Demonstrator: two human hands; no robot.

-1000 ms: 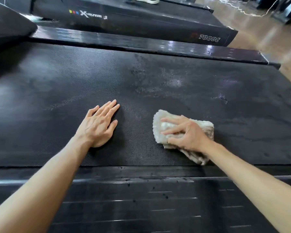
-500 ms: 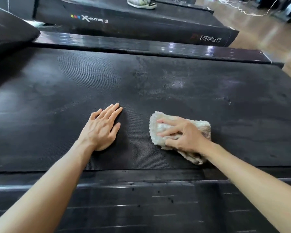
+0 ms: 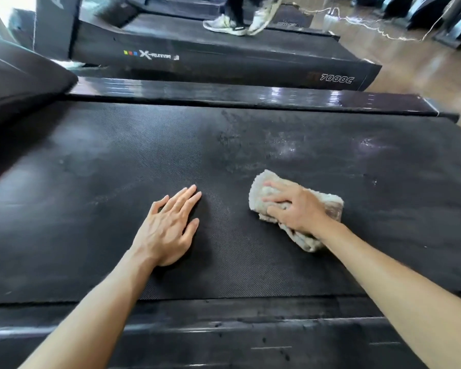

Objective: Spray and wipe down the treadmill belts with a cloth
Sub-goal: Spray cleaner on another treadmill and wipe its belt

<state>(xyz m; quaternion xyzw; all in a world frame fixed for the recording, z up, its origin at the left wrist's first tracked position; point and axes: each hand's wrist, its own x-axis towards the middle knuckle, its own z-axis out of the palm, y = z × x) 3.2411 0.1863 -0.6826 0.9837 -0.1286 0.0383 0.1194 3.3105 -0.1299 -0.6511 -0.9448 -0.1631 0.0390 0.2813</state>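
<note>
A wide black treadmill belt (image 3: 117, 182) fills the middle of the view, with wet, shiny patches toward its far right. A crumpled beige cloth (image 3: 328, 206) lies on the belt right of centre. My right hand (image 3: 296, 209) presses down on it, fingers curled into the fabric. My left hand (image 3: 168, 227) rests flat on the belt to the left of the cloth, fingers together, holding nothing. No spray bottle is in view.
The near side rail (image 3: 224, 331) runs along the bottom, the far rail (image 3: 250, 95) along the top of the belt. Beyond stands a second treadmill (image 3: 224, 59) with a person's sneakers (image 3: 240, 22) on it. Wooden floor and cables lie at the upper right.
The view has tilted up, showing more of the second treadmill and the person's feet. The cloth under my right hand has shifted slightly left and away from me. My left hand stays flat.
</note>
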